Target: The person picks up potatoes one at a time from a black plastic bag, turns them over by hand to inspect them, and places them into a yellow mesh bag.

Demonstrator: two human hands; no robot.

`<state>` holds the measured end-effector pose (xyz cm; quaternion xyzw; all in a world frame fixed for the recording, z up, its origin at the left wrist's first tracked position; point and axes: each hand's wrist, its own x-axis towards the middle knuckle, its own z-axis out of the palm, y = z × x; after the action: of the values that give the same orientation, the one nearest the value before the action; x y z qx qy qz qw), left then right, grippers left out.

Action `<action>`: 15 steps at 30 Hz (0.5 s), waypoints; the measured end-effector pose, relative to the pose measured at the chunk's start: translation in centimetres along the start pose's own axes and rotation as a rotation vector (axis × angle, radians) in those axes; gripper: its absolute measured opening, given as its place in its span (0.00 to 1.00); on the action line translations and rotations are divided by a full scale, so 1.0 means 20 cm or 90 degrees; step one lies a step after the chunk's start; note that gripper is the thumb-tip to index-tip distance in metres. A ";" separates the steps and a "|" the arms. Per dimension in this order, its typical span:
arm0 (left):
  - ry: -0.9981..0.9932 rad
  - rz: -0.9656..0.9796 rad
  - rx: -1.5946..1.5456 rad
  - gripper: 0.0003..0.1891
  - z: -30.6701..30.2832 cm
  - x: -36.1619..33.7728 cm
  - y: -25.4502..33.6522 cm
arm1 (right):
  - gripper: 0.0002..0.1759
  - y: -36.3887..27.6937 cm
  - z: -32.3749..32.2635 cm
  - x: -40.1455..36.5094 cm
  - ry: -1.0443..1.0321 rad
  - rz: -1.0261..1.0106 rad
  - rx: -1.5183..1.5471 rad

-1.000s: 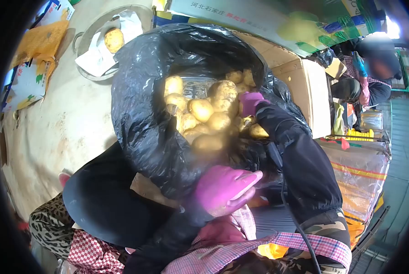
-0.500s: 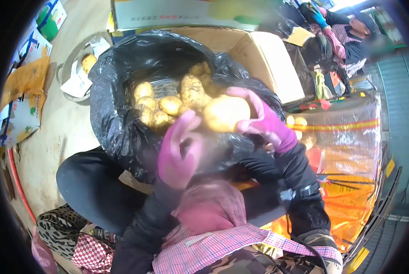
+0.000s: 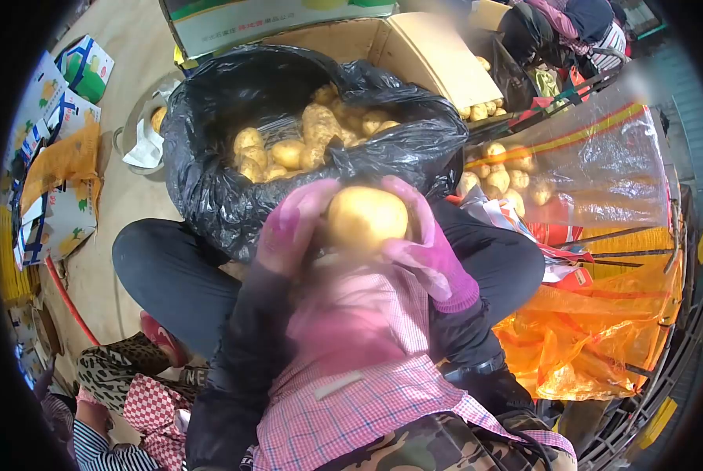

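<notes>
A large yellow potato [image 3: 367, 217] is held up in front of my chest, over my lap. My right hand [image 3: 433, 250], in a pink-purple glove, grips it from the right, with the thumb below and the fingers behind. On the other side my left hand [image 3: 292, 224], gloved alike, has its curled fingers against the potato's left edge; its palm is partly blurred. Just beyond both hands stands a carton lined with a black plastic bag [image 3: 210, 169], with several soil-marked potatoes [image 3: 287, 153] inside.
To the right, potatoes [image 3: 497, 179] lie in a clear plastic bag [image 3: 603, 177] near orange mesh bags [image 3: 587, 337]. At left are a metal pot [image 3: 135, 129] and printed cartons [image 3: 73, 196]. Another person's legs show at upper right, and another person's patterned clothing at lower left.
My right hand has brought the potato back from over the bag towards my chest. My left hand has come up beside it. The view has shifted, showing more of the right side.
</notes>
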<state>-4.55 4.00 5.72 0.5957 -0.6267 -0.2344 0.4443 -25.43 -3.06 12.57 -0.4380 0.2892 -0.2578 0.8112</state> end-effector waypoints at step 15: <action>0.033 -0.119 -0.270 0.32 0.08 0.02 0.15 | 0.35 0.10 0.02 -0.01 0.185 -0.014 0.016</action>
<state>-7.49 3.89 7.57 0.5506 -0.4938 -0.3856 0.5516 -24.99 -1.70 11.00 -0.3887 0.3957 -0.3308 0.7635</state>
